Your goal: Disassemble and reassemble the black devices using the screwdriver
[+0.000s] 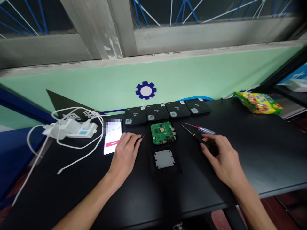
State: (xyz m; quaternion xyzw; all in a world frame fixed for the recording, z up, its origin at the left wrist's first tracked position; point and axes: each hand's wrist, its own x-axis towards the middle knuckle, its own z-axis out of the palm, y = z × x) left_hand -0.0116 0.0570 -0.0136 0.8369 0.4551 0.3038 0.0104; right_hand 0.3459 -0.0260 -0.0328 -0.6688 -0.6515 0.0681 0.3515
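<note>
My left hand [124, 150] rests beside the phone, its fingers closed together over a tiny item I cannot make out at the fingertips. On the right, my right hand [222, 153] curls around the dark handle of a screwdriver [188, 130], whose shaft points toward the far left. A second screwdriver [206, 130] with a clear handle and red collar lies just beyond it. Between my hands sits a green circuit board [160, 132] in an open black case. Nearer to me lies a black cover with a grey metal plate [164, 158].
Several flat black boxes [135, 115] line the wall side. A lit phone [111, 150] lies left of centre, next to a white power strip [83, 131] with tangled white cables [81, 156]. A yellow-green snack bag [261, 103] sits far right on the black table [271, 153].
</note>
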